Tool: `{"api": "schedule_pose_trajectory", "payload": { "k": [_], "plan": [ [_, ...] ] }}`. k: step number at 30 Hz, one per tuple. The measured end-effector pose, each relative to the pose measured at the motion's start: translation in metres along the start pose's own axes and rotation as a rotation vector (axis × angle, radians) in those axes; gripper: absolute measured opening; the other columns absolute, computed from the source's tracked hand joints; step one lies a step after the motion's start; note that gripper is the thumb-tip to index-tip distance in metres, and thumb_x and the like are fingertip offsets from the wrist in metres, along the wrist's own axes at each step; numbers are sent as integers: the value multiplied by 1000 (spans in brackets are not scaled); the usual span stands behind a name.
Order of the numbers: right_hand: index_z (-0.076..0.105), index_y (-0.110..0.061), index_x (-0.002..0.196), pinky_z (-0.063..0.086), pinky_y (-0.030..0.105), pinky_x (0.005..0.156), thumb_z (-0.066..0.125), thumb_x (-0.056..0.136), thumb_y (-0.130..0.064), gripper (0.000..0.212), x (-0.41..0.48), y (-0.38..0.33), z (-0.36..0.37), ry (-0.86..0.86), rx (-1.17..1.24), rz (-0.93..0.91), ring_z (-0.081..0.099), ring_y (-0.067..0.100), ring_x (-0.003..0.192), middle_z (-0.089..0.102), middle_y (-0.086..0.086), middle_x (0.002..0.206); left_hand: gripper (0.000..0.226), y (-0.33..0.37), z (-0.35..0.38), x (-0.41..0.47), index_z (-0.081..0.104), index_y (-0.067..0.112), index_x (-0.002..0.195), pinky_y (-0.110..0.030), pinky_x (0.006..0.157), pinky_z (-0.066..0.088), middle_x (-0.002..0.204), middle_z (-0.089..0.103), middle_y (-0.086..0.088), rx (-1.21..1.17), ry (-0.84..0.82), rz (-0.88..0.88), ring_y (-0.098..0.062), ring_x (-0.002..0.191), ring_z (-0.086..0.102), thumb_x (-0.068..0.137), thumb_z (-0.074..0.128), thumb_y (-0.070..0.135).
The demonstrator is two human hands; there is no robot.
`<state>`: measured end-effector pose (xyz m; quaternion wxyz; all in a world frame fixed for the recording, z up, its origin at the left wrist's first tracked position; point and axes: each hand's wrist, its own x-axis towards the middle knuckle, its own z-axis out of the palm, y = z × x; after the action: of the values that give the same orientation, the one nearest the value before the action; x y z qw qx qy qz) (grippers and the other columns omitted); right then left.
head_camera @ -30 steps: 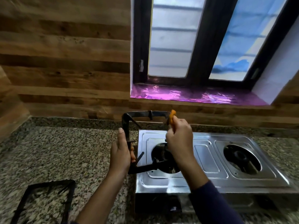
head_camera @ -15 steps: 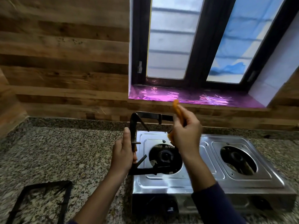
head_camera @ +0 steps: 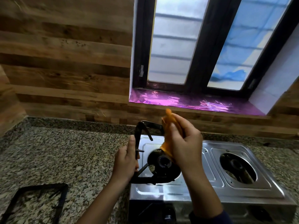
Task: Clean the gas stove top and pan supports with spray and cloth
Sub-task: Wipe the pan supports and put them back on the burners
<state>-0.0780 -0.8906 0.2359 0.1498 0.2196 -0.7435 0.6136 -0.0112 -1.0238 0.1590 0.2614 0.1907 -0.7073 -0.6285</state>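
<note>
My right hand [head_camera: 182, 146], fingers [head_camera: 174, 127] bunched round the orange cloth [head_camera: 165, 147], now sits higher at the far rail of the pan support [head_camera: 140, 126] than a second ago, while my left hand [head_camera: 127, 160] grips it upright over the stove [head_camera: 242, 193], so I judge wiping continues.

A dark navy sleeve [head_camera: 212, 218] ends partway up the right forearm.
</note>
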Motion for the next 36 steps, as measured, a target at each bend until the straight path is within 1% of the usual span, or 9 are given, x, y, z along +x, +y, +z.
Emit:
{"api": "schedule_pose_trajectory", "payload": {
  "k": [4,9,13,18,23,27,30,34,36],
  "plan": [
    [65,-11,128,46,37,97,55,76,5,55,-3,9,31,-142,-406,-364,55,22,114,67,2,123,60,8,3,6,50,10,62,-23,43,37,45,47,-4,-20,-69,27,-15,37,47,93,33,59],
    [70,-16,119,49,30,86,54,83,0,42,-26,20,29,-135,-400,-199,61,17,98,71,-1,106,66,0,2,6,48,9,59,-25,44,37,42,47,-2,-38,-37,-45,-14,34,46,89,32,65],
    [74,-22,105,59,38,70,55,93,-6,28,-35,19,23,-190,-50,55,71,16,80,74,-2,91,72,4,-8,10,49,8,63,-22,42,36,46,45,-7,-23,-11,-115,-12,33,44,80,25,74],
    [69,-11,121,47,39,92,55,87,-2,38,-25,6,42,-122,-343,-547,60,23,111,68,3,120,68,19,-15,14,64,22,72,-13,41,44,59,61,0,-62,0,-73,-4,45,57,75,16,70],
    [76,-20,110,44,38,80,46,87,-25,37,-33,7,57,-288,-554,-626,60,21,102,72,-7,115,81,20,-21,10,67,37,79,-13,51,51,62,69,15,-137,-75,-45,7,59,65,55,19,97],
    [74,-21,112,50,30,84,60,77,0,42,-48,24,33,-319,-494,-432,60,14,101,72,-8,110,99,9,-30,11,64,20,62,-24,46,41,48,52,0,-49,-125,9,-14,43,52,45,17,105],
    [75,-20,97,53,27,75,63,86,1,27,-71,36,10,-265,-259,-52,65,8,86,74,-6,91,93,11,-38,17,50,15,54,-20,41,33,40,42,-2,-81,-108,13,-14,33,42,49,25,104],
    [69,-20,101,55,42,71,48,96,-11,23,-88,50,-13,358,299,665,67,29,78,73,11,90,90,15,-44,22,45,9,60,-18,38,33,40,41,-4,-166,-13,10,-13,31,40,56,32,99],
    [68,-12,105,51,40,65,51,93,-28,27,-90,55,-17,400,504,892,64,31,72,71,16,85,79,15,-40,20,44,8,57,-19,40,34,39,41,-5,-202,32,0,-13,30,40,75,30,84]
  ]
}}
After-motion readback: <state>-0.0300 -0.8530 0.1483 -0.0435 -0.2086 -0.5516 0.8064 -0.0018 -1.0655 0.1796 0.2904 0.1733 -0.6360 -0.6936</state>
